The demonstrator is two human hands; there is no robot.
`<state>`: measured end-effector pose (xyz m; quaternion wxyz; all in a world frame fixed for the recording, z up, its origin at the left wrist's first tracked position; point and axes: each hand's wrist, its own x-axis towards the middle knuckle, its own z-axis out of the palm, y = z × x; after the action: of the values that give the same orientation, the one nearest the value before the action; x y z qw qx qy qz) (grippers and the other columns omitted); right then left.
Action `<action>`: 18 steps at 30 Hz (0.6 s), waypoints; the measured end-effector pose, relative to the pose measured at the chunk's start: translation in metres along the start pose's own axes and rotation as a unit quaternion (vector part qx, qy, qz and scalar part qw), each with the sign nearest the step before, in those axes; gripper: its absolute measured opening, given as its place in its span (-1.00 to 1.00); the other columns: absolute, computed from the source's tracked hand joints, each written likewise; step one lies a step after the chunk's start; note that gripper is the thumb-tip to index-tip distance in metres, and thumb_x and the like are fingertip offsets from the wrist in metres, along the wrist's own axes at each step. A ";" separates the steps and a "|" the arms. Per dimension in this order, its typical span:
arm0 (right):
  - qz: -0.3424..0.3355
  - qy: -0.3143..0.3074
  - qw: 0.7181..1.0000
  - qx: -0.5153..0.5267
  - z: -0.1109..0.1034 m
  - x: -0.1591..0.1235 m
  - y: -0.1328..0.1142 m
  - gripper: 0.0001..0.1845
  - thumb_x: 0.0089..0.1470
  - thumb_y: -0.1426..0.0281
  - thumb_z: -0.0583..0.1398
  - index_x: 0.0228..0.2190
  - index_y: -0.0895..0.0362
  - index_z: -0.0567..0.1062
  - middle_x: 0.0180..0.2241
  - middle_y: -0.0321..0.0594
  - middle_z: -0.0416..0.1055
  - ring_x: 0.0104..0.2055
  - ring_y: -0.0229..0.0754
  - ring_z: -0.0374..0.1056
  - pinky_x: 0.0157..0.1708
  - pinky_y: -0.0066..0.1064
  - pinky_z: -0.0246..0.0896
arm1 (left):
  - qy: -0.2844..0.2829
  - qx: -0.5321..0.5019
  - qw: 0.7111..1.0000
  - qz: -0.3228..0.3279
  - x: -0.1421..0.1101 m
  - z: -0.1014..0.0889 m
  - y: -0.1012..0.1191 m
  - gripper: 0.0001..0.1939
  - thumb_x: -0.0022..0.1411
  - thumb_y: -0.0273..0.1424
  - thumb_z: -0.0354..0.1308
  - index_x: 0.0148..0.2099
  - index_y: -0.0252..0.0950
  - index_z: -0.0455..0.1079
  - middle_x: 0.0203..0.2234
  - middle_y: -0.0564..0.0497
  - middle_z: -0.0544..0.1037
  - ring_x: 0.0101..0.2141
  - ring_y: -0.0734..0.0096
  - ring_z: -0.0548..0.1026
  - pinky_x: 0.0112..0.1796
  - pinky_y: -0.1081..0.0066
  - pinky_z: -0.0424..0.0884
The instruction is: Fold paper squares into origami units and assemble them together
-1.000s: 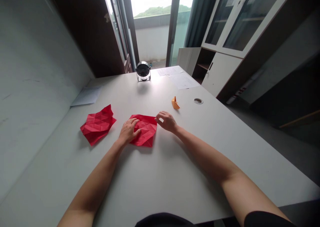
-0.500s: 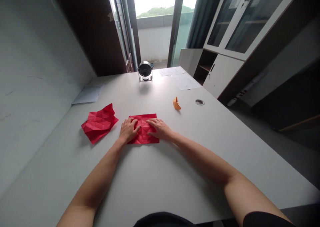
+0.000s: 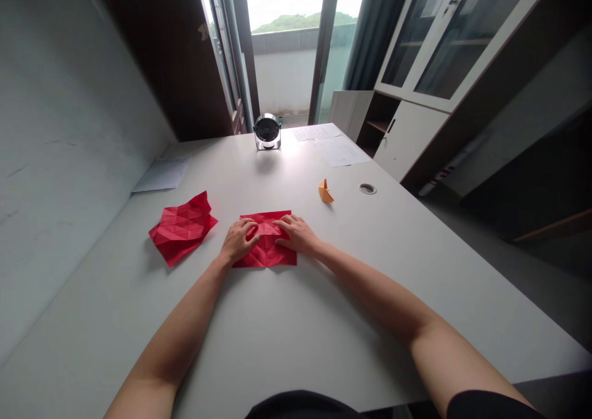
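Observation:
A sheet of creased red origami paper (image 3: 265, 256) lies on the white desk in front of me, its middle puckered and its lower edge slightly notched. My left hand (image 3: 239, 237) rests on the paper's left half, fingers bent and thumb toward the centre, gripping a fold. On the right half, my right hand (image 3: 298, 234) mirrors it, with fingers and thumb on the creases near the middle. The hands cover the paper's sides, so what lies under the fingers is hidden. A second creased red sheet (image 3: 184, 227) sits apart to the left.
A small folded orange paper piece (image 3: 325, 191) stands right of the hands, near a round cable hole (image 3: 367, 188). At the back are a round black device on a metal stand (image 3: 267, 132) and printed papers (image 3: 345, 152). More paper (image 3: 161, 174) lies by the left wall.
The paper's centre has buckled more, and a notch shows at its lower edge. Both hands keep nearly the same places on it. The view has shifted slightly.

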<state>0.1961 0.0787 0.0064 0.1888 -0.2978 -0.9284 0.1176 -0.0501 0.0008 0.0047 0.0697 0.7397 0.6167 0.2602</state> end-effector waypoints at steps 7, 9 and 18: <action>-0.018 0.007 1.000 0.001 0.000 -0.001 0.003 -0.68 0.17 0.14 0.31 -0.09 0.01 0.55 -0.07 -0.09 0.38 0.00 0.01 0.26 0.00 -0.19 0.16 | -0.037 -0.021 0.999 0.020 0.001 -0.009 -0.008 -0.66 0.18 -0.11 0.26 -0.05 -0.15 0.50 -0.05 -0.08 0.47 0.00 0.11 0.39 0.09 0.12 0.32; -0.021 0.010 1.000 0.002 0.000 -0.001 0.004 -0.70 0.18 0.16 0.30 -0.10 0.02 0.56 -0.06 -0.09 0.38 0.01 0.00 0.26 -0.01 -0.20 0.16 | -0.045 -0.035 0.998 0.024 0.002 -0.011 -0.010 -0.73 0.21 -0.15 0.25 -0.11 -0.15 0.52 -0.09 -0.07 0.49 -0.03 0.14 0.41 0.08 0.14 0.33; -0.030 -0.003 1.000 0.007 0.000 -0.002 0.001 -0.36 0.07 -0.03 0.33 0.11 -0.02 0.45 0.12 -0.06 0.33 0.15 0.10 0.21 0.15 -0.06 0.09 | -0.019 -0.120 0.992 0.017 0.000 -0.009 -0.007 -0.86 0.23 -0.25 0.22 -0.27 -0.21 0.49 -0.21 -0.06 0.51 -0.17 0.26 0.47 -0.05 0.24 0.42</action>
<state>0.1985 0.0779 0.0059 0.1910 -0.2683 -0.9366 0.1195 -0.0608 0.0005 0.0096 0.1656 0.7410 0.5671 0.3191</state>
